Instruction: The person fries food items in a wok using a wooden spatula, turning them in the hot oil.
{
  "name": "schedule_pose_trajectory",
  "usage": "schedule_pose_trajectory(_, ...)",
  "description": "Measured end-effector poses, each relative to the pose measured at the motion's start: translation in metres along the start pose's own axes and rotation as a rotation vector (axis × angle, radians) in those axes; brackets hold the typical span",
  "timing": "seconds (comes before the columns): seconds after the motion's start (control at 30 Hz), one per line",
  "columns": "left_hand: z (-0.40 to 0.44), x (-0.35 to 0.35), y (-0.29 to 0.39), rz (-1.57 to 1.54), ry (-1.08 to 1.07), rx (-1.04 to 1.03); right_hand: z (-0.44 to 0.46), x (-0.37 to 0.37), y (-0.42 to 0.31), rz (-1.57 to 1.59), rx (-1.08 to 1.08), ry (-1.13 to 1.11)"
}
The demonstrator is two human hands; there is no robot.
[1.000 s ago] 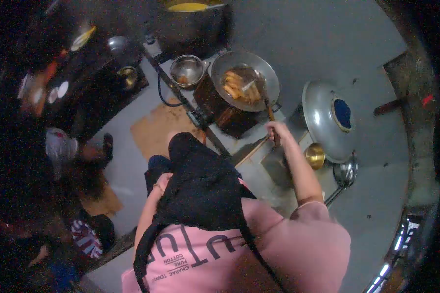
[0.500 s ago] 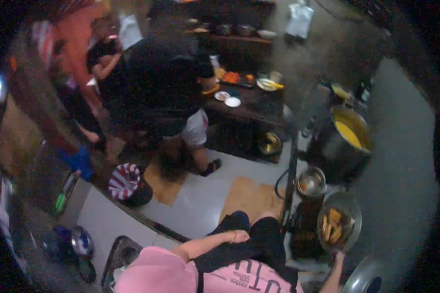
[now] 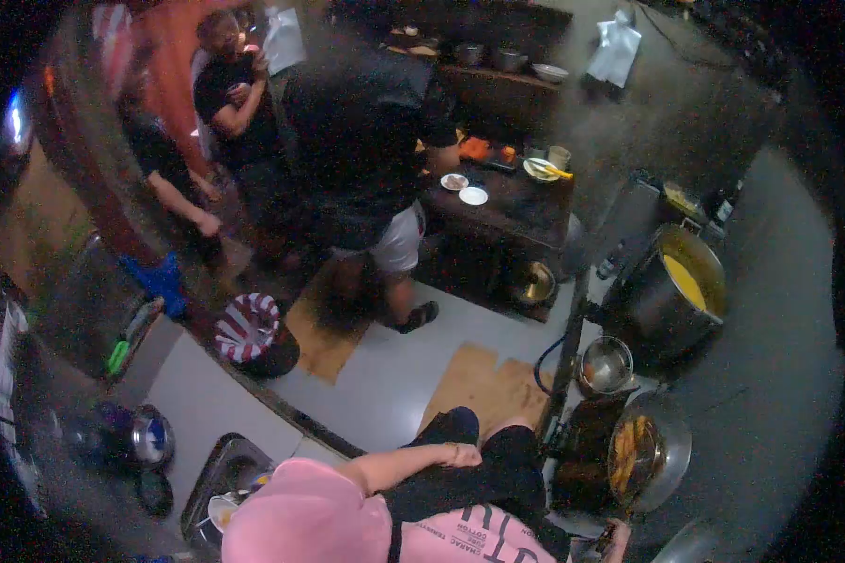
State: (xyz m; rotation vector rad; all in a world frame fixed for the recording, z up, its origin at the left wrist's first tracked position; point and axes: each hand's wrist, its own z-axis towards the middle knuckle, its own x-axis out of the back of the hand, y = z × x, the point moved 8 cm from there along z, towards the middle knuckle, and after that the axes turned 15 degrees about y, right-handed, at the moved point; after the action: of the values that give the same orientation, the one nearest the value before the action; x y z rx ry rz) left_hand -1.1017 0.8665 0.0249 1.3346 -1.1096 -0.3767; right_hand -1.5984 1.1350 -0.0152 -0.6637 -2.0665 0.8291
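Note:
My left hand rests on the black apron over my lap, its fingers curled and nothing visible in them. Low at the right, my right hand is closed below the near rim of a wok; what it grips is too dark and small to make out. Long golden-brown pieces of food lie in oil at the left side of the wok. A metal strainer bowl stands just beyond the wok.
A large dark pot holds yellow liquid. A person in black stands at a dark table with small plates; two more people are at the left. Cardboard lies on the floor. A striped bag-lined bin and a sink are at the left.
The view has swung left, bringing in the people and table. The wooden-handled utensil seen earlier in my right hand and in the wok is no longer distinguishable. My left hand stays on my lap.

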Motion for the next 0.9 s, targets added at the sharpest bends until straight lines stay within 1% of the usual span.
schedule_pose_trajectory(0.03, 0.001, 0.000, 0.001, 0.002, 0.002, 0.005, -0.024, -0.008, -0.014, 0.000, -0.001, -0.006)
schedule_pose_trajectory(0.1, 0.000, 0.002, -0.003, -0.008, -0.005, 0.031, -0.060, 0.004, -0.041, -0.032, 0.165, 0.305)
schedule_pose_trajectory(0.13, 0.007, -0.001, -0.013, -0.008, -0.006, 0.030, -0.052, 0.003, -0.033, -0.032, 0.165, 0.307)
schedule_pose_trajectory(0.2, 0.020, -0.018, -0.035, 0.015, -0.001, -0.180, -0.044, 0.005, -0.028, 0.434, 0.406, 0.200)
schedule_pose_trajectory(0.23, 0.016, -0.018, -0.026, 0.011, -0.011, -0.182, -0.055, 0.012, -0.030, 0.431, 0.402, 0.210)
schedule_pose_trajectory(0.27, 0.002, -0.028, -0.032, 0.051, -0.035, -0.051, -0.091, 0.005, -0.032, 0.271, 0.287, 0.190)
schedule_pose_trajectory(0.3, -0.002, -0.024, -0.032, 0.090, -0.063, 0.082, -0.130, 0.000, -0.058, 0.111, 0.167, 0.171)
schedule_pose_trajectory(0.33, -0.003, -0.024, -0.032, 0.091, -0.067, 0.080, -0.165, 0.002, -0.083, 0.113, 0.165, 0.174)
schedule_pose_trajectory(0.37, -0.004, -0.021, -0.028, 0.085, -0.035, 0.029, -0.197, 0.000, -0.095, 0.146, 0.030, 0.135)
schedule_pose_trajectory(0.4, -0.008, -0.020, -0.025, 0.078, -0.003, -0.020, -0.214, -0.003, -0.093, 0.177, -0.106, 0.094)
schedule_pose_trajectory(0.43, -0.013, -0.022, -0.026, 0.075, -0.005, -0.017, -0.214, -0.001, -0.087, 0.174, -0.108, 0.094)
schedule_pose_trajectory(0.5, -0.021, -0.024, -0.025, -0.018, -0.017, 0.021, -0.205, -0.001, -0.071, 0.165, -0.204, 0.067)
schedule_pose_trajectory(0.6, -0.019, -0.041, -0.056, 0.057, -0.026, 0.043, -0.179, -0.002, -0.067, 0.250, -0.256, 0.100)
schedule_pose_trajectory(0.63, -0.022, -0.037, -0.049, 0.056, -0.027, 0.047, -0.166, -0.001, -0.064, 0.247, -0.260, 0.099)
schedule_pose_trajectory(0.7, -0.021, -0.025, -0.028, 0.124, -0.011, -0.062, -0.141, -0.004, -0.064, 0.460, -0.313, 0.044)
schedule_pose_trajectory(0.73, -0.009, -0.021, -0.032, 0.124, -0.011, -0.063, -0.165, -0.006, -0.105, 0.462, -0.239, 0.130)
schedule_pose_trajectory(0.77, -0.008, -0.022, -0.038, 0.093, -0.013, -0.048, -0.150, -0.006, -0.106, 0.459, -0.240, 0.129)
schedule_pose_trajectory(0.83, -0.008, -0.023, -0.036, 0.060, -0.018, -0.030, -0.096, 0.004, -0.112, 0.208, -0.071, 0.235)
schedule_pose_trajectory(0.9, -0.009, -0.014, -0.024, 0.056, -0.051, 0.021, -0.059, 0.008, -0.118, 0.077, 0.047, 0.314)
